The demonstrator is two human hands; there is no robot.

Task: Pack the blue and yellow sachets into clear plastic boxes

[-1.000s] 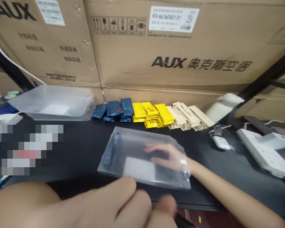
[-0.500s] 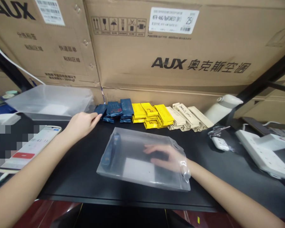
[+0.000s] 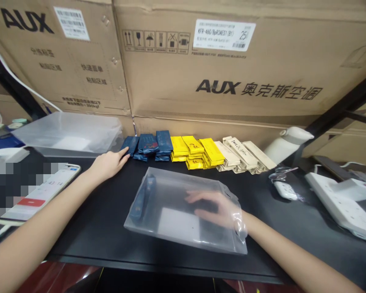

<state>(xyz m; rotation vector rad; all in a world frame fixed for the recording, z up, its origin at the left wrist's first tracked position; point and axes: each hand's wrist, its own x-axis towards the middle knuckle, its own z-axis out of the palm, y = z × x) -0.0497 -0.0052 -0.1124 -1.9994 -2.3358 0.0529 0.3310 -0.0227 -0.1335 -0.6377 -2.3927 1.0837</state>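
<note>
My left hand (image 3: 110, 165) reaches to the leftmost dark blue packet (image 3: 130, 143). Its fingertips touch the packet's near edge, with the index finger stretched out and the thumb apart. My right hand (image 3: 215, 205) is inside a clear frosted plastic bag (image 3: 179, 187) lying on the black table. The fingers are spread, holding the bag's opening apart at its right end. Blue packets (image 3: 144, 197) lie in the bag's left end, and a white label (image 3: 179, 224) shows through it. More blue packets (image 3: 148, 143) stand stacked beside the one under my left hand.
Stacks of yellow packets (image 3: 212, 151) and cream packets (image 3: 239, 152) continue the row. Further plastic bags (image 3: 70, 130) lie at left, near a phone (image 3: 42, 195). At right are a white bottle (image 3: 288, 144), an earphone case (image 3: 285, 190) and a power strip (image 3: 338, 203). Cardboard boxes (image 3: 232, 65) stand behind.
My left hand's index finger has straightened over the blue packet, and the fingers are further apart. My right hand stays inside the bag. The view has tilted slightly.
</note>
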